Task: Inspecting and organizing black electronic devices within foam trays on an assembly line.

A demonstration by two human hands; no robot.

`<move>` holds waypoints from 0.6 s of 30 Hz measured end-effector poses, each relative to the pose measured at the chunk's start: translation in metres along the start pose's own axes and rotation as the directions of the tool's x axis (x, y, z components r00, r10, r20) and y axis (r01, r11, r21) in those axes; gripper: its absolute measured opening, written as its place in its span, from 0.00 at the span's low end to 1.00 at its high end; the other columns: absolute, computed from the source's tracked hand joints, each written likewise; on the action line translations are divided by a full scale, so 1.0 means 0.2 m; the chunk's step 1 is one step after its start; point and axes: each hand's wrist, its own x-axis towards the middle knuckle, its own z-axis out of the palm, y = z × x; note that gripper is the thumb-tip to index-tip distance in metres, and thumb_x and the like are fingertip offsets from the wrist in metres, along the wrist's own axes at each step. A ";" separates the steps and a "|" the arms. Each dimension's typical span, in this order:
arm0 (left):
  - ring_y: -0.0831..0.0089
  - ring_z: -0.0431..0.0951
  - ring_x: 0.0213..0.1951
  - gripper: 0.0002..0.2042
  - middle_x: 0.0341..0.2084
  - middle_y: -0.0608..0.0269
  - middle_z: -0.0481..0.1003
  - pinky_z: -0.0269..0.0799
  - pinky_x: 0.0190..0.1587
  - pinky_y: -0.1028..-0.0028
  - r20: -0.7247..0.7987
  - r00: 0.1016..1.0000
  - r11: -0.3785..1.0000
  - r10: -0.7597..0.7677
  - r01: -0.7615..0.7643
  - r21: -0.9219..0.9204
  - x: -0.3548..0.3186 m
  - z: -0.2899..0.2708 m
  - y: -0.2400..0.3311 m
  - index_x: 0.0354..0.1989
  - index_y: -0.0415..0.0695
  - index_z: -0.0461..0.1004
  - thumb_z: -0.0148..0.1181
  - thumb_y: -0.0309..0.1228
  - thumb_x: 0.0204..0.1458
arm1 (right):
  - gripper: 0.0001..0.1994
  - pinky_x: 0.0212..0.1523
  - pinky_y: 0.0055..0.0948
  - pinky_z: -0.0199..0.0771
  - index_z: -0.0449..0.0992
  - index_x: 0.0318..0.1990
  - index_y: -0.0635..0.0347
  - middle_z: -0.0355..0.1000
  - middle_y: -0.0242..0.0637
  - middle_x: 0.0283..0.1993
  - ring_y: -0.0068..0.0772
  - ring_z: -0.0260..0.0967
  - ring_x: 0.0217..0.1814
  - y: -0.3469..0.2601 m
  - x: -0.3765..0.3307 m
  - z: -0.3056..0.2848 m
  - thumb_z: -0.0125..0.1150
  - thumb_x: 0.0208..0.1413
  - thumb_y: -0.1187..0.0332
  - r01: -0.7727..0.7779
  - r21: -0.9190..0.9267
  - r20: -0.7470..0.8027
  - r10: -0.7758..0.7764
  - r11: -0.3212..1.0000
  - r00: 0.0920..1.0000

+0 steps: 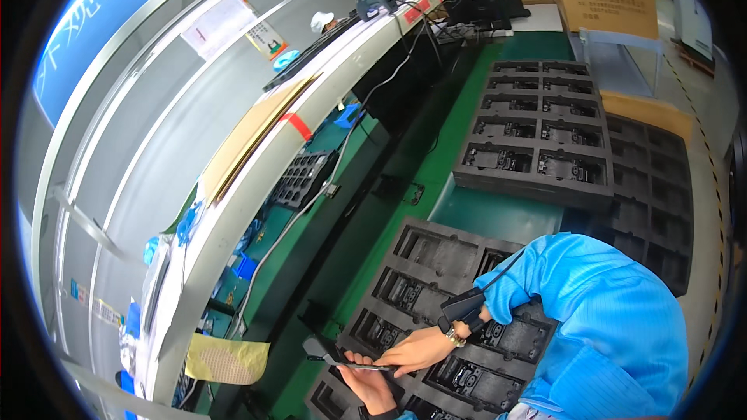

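- Currently, a thin dark flat part (354,363) is held between both hands low in the view, above the nearest black foam tray (420,295).
- The left hand (369,385) is cupped under the part, fingers closed on its lower edge.
- The right hand (424,348) is laid over the part's top, fingers pinched on its edge; a dark device (463,307) is strapped at the wrist of the blue sleeve (607,327).
- The step is judged to be handling of the part over the tray; alignment with a tray pocket is likely required next.
- A second loaded tray (537,140) lies further off on the green floor (436,155), beside the long white bench (311,109).
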 end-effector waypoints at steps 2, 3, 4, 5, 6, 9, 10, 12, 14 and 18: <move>0.80 0.63 0.29 0.16 0.31 0.69 0.66 0.62 0.33 0.80 -0.015 0.999 0.998 0.029 -0.029 0.047 0.01 -0.04 -0.01 0.43 0.40 0.66 0.53 0.43 0.62 | 0.24 0.40 0.43 0.75 0.58 0.62 0.65 0.70 0.51 0.45 0.52 0.73 0.42 0.00 0.00 -0.01 0.43 0.67 0.56 -0.062 0.085 0.039 0.058 0.994 0.998; 0.81 0.64 0.31 0.15 0.34 0.69 0.67 0.62 0.37 0.80 -0.043 0.997 0.993 0.065 -0.061 0.098 0.00 -0.03 -0.01 0.44 0.42 0.66 0.54 0.42 0.62 | 0.19 0.37 0.39 0.77 0.62 0.56 0.67 0.73 0.52 0.39 0.48 0.76 0.37 -0.03 0.01 -0.03 0.42 0.68 0.59 -0.078 0.110 -0.006 0.079 0.991 0.997; 0.81 0.64 0.31 0.15 0.34 0.69 0.67 0.62 0.37 0.80 -0.045 0.997 0.994 0.063 -0.058 0.095 0.01 -0.03 -0.01 0.44 0.42 0.66 0.54 0.42 0.62 | 0.19 0.37 0.39 0.77 0.62 0.56 0.67 0.73 0.52 0.39 0.48 0.76 0.37 -0.02 0.02 -0.05 0.42 0.68 0.59 -0.082 0.110 -0.003 0.083 0.991 0.997; 0.79 0.66 0.34 0.14 0.39 0.67 0.68 0.65 0.42 0.78 -0.056 0.995 0.993 0.077 -0.071 0.092 0.01 -0.01 -0.02 0.47 0.42 0.66 0.54 0.40 0.62 | 0.18 0.37 0.36 0.79 0.62 0.54 0.68 0.74 0.51 0.40 0.44 0.77 0.37 -0.01 0.03 -0.08 0.41 0.68 0.61 -0.210 0.309 0.036 0.209 0.928 0.977; 0.77 0.68 0.38 0.15 0.43 0.65 0.69 0.67 0.46 0.75 -0.065 0.994 0.992 0.090 -0.084 0.091 0.02 0.00 -0.02 0.50 0.43 0.66 0.54 0.39 0.61 | 0.17 0.37 0.32 0.81 0.62 0.53 0.69 0.74 0.49 0.40 0.40 0.79 0.37 -0.01 0.04 -0.11 0.40 0.68 0.62 -0.327 0.488 0.096 0.322 0.809 0.942; 0.69 0.70 0.46 0.20 0.48 0.59 0.69 0.66 0.53 0.69 -0.002 0.999 0.999 0.036 -0.036 0.009 0.02 0.05 -0.04 0.58 0.44 0.61 0.53 0.36 0.61 | 0.13 0.43 0.32 0.82 0.61 0.50 0.64 0.74 0.45 0.44 0.38 0.78 0.42 0.13 0.01 -0.21 0.39 0.69 0.62 -0.286 0.870 0.078 0.462 0.401 0.884; 0.66 0.70 0.48 0.22 0.49 0.57 0.69 0.66 0.54 0.68 -0.006 1.000 1.000 0.017 -0.017 0.004 0.00 0.08 -0.02 0.61 0.44 0.60 0.53 0.36 0.61 | 0.12 0.43 0.31 0.81 0.60 0.51 0.63 0.73 0.48 0.46 0.40 0.78 0.43 0.16 0.02 -0.29 0.39 0.69 0.63 -0.291 0.886 0.087 0.488 0.360 0.869; 0.67 0.71 0.50 0.29 0.52 0.58 0.68 0.67 0.54 0.68 -0.006 1.000 0.999 -0.012 0.012 0.035 0.00 0.08 0.00 0.68 0.45 0.51 0.52 0.35 0.60 | 0.12 0.45 0.34 0.81 0.60 0.50 0.61 0.73 0.54 0.48 0.42 0.78 0.43 0.24 -0.03 -0.48 0.41 0.70 0.62 -0.205 0.954 0.064 0.515 0.220 0.854; 0.69 0.72 0.46 0.30 0.53 0.60 0.68 0.70 0.50 0.68 -0.016 0.996 0.993 -0.091 0.091 0.073 0.00 0.07 0.02 0.70 0.46 0.49 0.50 0.35 0.60 | 0.10 0.49 0.37 0.80 0.61 0.50 0.60 0.72 0.58 0.50 0.44 0.77 0.45 0.38 -0.11 -0.63 0.43 0.69 0.64 -0.013 0.984 -0.085 0.534 0.177 0.841; 0.71 0.73 0.42 0.30 0.51 0.61 0.70 0.71 0.46 0.70 0.013 0.993 0.990 -0.116 0.114 0.086 0.01 0.06 0.03 0.70 0.45 0.49 0.49 0.35 0.60 | 0.12 0.43 0.32 0.81 0.57 0.52 0.62 0.73 0.56 0.47 0.36 0.77 0.38 0.68 -0.26 -0.93 0.42 0.68 0.65 0.083 0.900 -0.404 0.750 0.427 0.523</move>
